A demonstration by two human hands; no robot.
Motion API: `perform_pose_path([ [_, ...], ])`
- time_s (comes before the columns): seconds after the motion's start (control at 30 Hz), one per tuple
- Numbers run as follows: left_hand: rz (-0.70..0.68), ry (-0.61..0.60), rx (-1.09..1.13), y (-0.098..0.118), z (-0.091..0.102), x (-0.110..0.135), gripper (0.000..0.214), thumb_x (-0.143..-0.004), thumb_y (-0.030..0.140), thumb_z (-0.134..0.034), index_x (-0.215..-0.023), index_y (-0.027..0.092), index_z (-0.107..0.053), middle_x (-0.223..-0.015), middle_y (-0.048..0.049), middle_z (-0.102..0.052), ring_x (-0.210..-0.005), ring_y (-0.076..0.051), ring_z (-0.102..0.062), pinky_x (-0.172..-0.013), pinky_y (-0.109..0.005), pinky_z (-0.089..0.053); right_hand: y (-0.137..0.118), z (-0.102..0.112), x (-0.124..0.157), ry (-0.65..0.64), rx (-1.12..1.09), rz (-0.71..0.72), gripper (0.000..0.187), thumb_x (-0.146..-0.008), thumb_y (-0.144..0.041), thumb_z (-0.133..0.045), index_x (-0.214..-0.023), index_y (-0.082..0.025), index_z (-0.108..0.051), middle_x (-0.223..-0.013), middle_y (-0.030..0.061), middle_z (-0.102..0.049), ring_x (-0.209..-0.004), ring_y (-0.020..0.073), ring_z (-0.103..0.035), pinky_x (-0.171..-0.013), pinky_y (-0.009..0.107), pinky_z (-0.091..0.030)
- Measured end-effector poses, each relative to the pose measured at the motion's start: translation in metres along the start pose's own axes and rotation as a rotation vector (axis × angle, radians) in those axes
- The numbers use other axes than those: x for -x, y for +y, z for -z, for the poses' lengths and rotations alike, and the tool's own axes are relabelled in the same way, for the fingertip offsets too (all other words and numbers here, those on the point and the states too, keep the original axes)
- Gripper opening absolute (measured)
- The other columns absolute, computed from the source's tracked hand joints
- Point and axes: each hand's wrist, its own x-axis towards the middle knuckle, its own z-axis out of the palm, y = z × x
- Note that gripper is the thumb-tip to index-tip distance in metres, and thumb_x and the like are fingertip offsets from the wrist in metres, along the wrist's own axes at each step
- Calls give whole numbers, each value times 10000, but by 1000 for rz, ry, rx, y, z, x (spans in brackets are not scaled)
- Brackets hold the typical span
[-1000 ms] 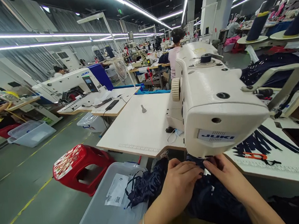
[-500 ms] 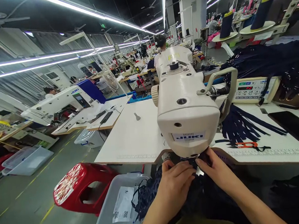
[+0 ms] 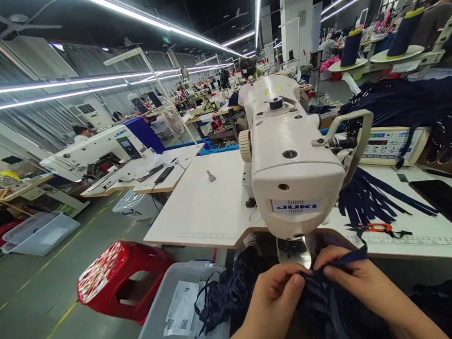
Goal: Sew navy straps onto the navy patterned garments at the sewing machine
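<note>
My left hand [image 3: 276, 297] pinches a dark navy fabric strap [image 3: 352, 256] between thumb and fingertips. Close beside it, my right hand [image 3: 349, 274] grips the same strap, whose loose end sticks up over the fingers. More navy fabric [image 3: 331, 312] hangs below both hands over my lap. Just beyond the fingertips is the shiny metal arm end [image 3: 294, 252] of a white sewing machine [image 3: 288, 180]; the needle is hidden behind the machine head. Both hands are in front of the table edge, apart from the machine.
Orange-handled thread snips [image 3: 377, 227], navy strips [image 3: 361, 198] and a black phone [image 3: 445, 200] lie on the right tabletop. A control box [image 3: 390, 145] stands behind them. At lower left are a plastic bin [image 3: 144, 330] holding navy straps [image 3: 223, 293] and a red stool [image 3: 136, 279].
Both hands have come back from under the machine head toward me with the strap, uncovering the metal arm end. The right hand has turned, and a strap end now shows over it.
</note>
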Motion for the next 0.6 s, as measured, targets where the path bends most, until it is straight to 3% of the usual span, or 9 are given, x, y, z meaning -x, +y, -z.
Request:
perform_pose_path([
  [0.13,-121,0,-171,7,3,0,239,-914,219,-503,-1123,197,-617,-880,-36,-678,-735,-124,-629,-666,-211,-521,-11,-4,0,56,77,-71,309,-880,-520,-575,-900,-241,-706,-888,34,-676,-880,240,-637,-737,282,-523],
  [0.27,-268,-36,-478,14,10,1,257,-865,101,-427,-974,216,-629,-876,-24,-661,-794,-132,-620,-728,-233,-502,-14,-8,-1,68,171,-99,376,-896,-570,-517,-864,-238,-690,-936,39,-683,-951,264,-643,-756,277,-531],
  [0.4,-328,-17,-765,6,12,-1,98,-847,179,-471,-844,190,-568,-815,-39,-608,-758,-175,-576,-700,-308,-489,-7,-12,-10,66,257,-66,331,-901,-545,-505,-944,-265,-676,-1034,31,-696,-1052,264,-629,-847,306,-517],
  [0.5,-406,58,-1015,-7,13,-7,202,-907,307,-547,-747,186,-565,-809,-44,-597,-737,-194,-566,-679,-343,-485,1,-16,-19,147,369,18,269,-882,-497,-530,-927,-263,-655,-977,38,-702,-1001,270,-639,-876,356,-499],
  [0.6,-497,-24,-1111,-12,18,-12,179,-986,247,-478,-954,162,-632,-1049,-67,-642,-915,-190,-595,-812,-325,-493,8,-21,-28,236,450,112,219,-879,-445,-518,-871,-250,-619,-856,39,-674,-851,254,-642,-795,375,-501],
])
